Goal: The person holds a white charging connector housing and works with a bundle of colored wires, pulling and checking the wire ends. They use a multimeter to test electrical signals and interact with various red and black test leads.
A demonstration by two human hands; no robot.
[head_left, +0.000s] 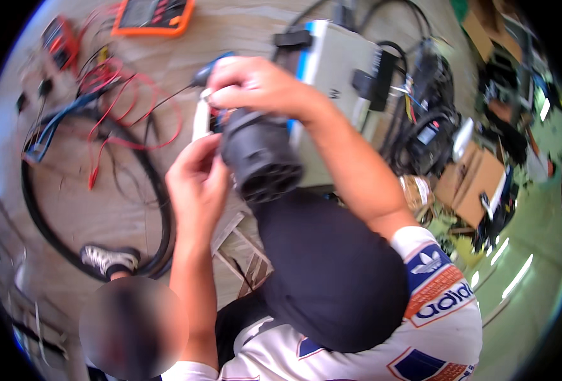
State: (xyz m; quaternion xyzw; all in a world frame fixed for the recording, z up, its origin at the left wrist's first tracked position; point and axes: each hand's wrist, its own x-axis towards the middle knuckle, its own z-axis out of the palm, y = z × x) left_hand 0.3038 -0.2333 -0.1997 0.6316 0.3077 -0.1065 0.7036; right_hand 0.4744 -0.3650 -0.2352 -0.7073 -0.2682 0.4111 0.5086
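A thick black round connector (262, 155), with several holes in its near end, rests against my black-clothed leg (332, 260). My left hand (195, 184) is closed at the connector's left side, thumb and fingers against it. Above its far end, my right hand (255, 86) is bent over with its fingertips pinched together. What the right fingertips hold is too blurred to make out. Small red and blue bits show between the hands, next to a white strip (201, 117). A black-and-blue handle (206, 74) shows beside the right fingertips.
A black cable (33, 197) loops on the floor at left, near red test leads (93, 162). Beyond lie a red meter (60, 43) and an orange-edged tester (153, 16). A grey case (338, 60) stands ahead. Cardboard boxes (475, 184) are at right, a shoe (109, 257) at lower left.
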